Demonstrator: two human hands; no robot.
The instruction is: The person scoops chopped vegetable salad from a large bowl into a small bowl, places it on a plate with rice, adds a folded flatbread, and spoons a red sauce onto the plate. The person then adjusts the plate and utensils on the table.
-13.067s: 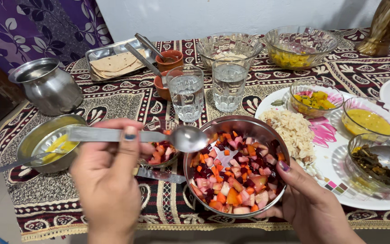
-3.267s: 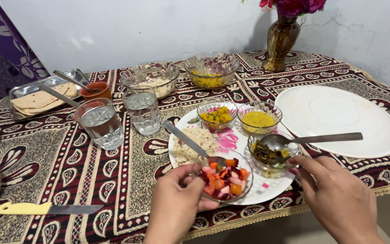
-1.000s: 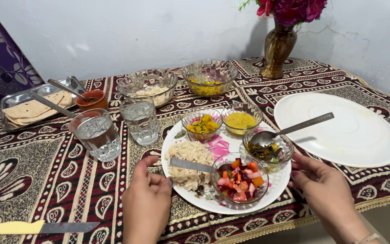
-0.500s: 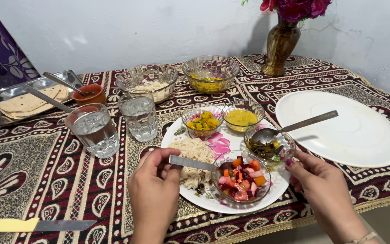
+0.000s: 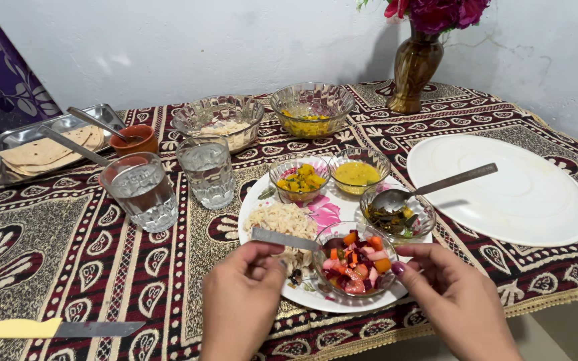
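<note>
My left hand point(image 5: 241, 301) holds the metal handle of a spoon point(image 5: 281, 238) whose bowl is down in a small glass bowl of chopped salad point(image 5: 356, 266). My right hand point(image 5: 456, 301) touches that bowl's right side with its fingertips. The salad bowl stands on the near part of a white flowered plate point(image 5: 322, 214), beside a heap of rice point(image 5: 281, 219). On the same plate stand three more small glass bowls: yellow vegetable pieces point(image 5: 300, 178), yellow dal point(image 5: 358, 172) and dark greens with a spoon point(image 5: 396, 215).
An empty white plate point(image 5: 503, 187) lies at right. Two water glasses point(image 5: 140, 191) point(image 5: 206, 170) stand left of the served plate. Behind are two large glass bowls point(image 5: 218, 120) point(image 5: 310, 108), an orange cup point(image 5: 135, 139), a tray of flatbreads point(image 5: 41, 147) and a vase point(image 5: 413, 65). A yellow-handled knife point(image 5: 55, 328) lies near left.
Both hands have drawn slightly nearer to the salad bowl; the left hand's grip on the spoon handle has shifted a little. The view moved slightly. Earlier, the salad bowl was set onto the plate.
</note>
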